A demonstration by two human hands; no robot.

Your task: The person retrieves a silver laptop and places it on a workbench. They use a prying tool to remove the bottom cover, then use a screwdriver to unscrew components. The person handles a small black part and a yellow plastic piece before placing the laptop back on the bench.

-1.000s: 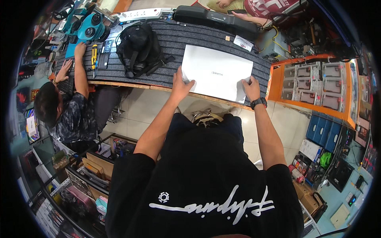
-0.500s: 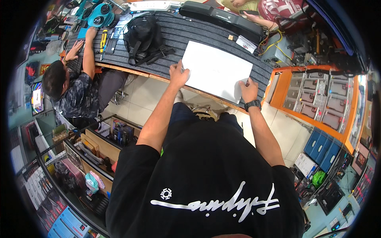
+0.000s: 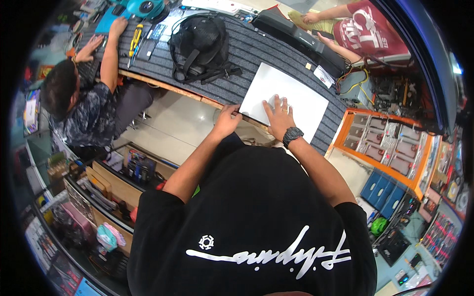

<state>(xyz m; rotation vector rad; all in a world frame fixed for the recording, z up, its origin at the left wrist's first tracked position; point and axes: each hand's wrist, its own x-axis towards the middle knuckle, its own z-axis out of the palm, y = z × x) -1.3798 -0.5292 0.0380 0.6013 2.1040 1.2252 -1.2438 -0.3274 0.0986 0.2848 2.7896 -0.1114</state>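
Note:
A flat white rectangular item [image 3: 298, 98] lies on the grey ribbed mat [image 3: 247, 49] at the workbench's near edge. My left hand [image 3: 228, 118] is closed at its near left corner, fingers bent on the edge. My right hand [image 3: 280, 113], a watch on the wrist, rests palm down on its top with fingers apart. To its left sits a black backpack [image 3: 195, 39].
A co-worker [image 3: 94, 108] at left reaches onto the bench near a yellow screwdriver [image 3: 136, 39] and teal device [image 3: 138, 7]. Another person's red shirt [image 3: 370, 34] shows at top right, beyond a black elongated case [image 3: 296, 37]. An orange display cabinet [image 3: 345, 123] stands right.
My right hand has moved left from the right edge onto the top, fingers spreading. My left hand has moved down toward the near corner. The view has turned slightly.

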